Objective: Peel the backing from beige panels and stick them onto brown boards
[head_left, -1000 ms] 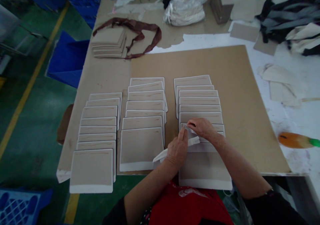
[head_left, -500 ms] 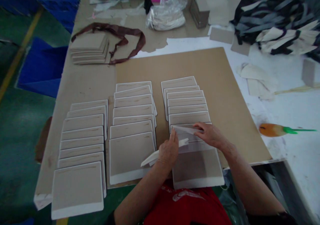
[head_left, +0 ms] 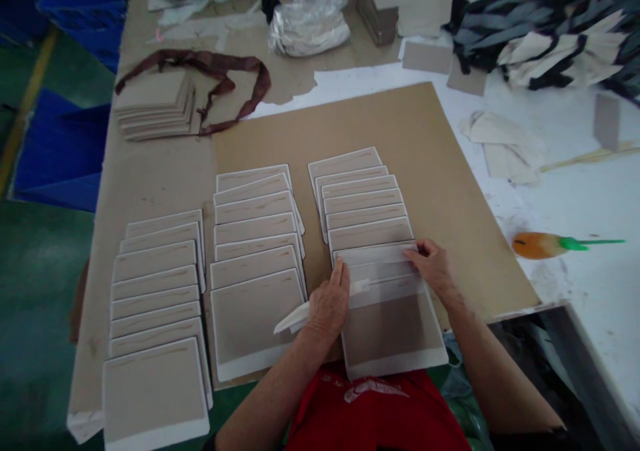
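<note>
The nearest grey-beige board [head_left: 395, 337], edged in white, lies at the front of the right-hand row. Across its upper part runs a thin, pale, see-through strip [head_left: 377, 255]. My left hand [head_left: 327, 305] rests at the board's left edge, two extended fingertips on the strip's left end. Its other fingers are curled around several white strips [head_left: 291, 319], which stick out on both sides of the hand. At the strip's right end, my right hand [head_left: 434, 267] pinches the corner between thumb and fingers.
Overlapping boards form a middle row [head_left: 257, 317] and a left row [head_left: 155, 387]. A brown cardboard sheet [head_left: 440, 171] lies beneath. An orange-handled tool with a green tip [head_left: 543, 245] is at right. Stacked boards [head_left: 155, 104], a brown ribbon [head_left: 250, 107] and dark straps [head_left: 540, 24] lie farther back.
My right hand has moved right and slightly down with the strip's end, and the strip now lies flatter along the board's top. The view has shifted a little.
</note>
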The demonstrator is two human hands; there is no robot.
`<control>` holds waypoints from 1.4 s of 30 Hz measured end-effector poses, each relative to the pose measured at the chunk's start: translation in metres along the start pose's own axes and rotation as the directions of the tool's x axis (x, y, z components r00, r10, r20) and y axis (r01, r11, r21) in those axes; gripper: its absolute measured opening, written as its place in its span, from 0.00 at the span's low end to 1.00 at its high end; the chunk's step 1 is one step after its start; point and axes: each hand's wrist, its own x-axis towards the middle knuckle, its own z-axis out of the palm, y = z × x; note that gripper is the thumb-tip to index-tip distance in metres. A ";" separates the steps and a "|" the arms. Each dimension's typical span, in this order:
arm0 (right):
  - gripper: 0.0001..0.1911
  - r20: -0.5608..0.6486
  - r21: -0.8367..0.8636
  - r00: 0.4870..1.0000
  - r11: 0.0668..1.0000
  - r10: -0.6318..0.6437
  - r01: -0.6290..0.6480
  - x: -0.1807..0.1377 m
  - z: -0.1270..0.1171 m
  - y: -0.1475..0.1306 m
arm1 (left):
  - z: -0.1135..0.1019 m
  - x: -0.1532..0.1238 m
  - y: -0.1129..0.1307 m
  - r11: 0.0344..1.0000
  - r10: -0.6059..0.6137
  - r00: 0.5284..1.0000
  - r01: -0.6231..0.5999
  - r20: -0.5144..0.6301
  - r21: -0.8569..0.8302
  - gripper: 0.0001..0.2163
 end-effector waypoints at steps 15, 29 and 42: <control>0.17 -0.090 -0.144 0.994 0.989 -0.054 0.041 0.006 0.005 0.005 | 0.001 0.001 0.000 1.000 0.015 1.000 -0.014 -0.016 0.022 0.27; 0.16 0.192 0.005 0.964 0.983 -0.184 0.186 -0.019 0.029 -0.025 | 0.011 0.002 -0.002 0.999 0.018 0.999 -0.016 -0.042 0.039 0.29; 0.21 -0.111 -0.168 0.994 0.986 0.005 -0.023 -0.067 -0.049 0.054 | 0.030 -0.035 0.003 0.963 -0.086 0.984 0.041 -0.159 -0.265 0.28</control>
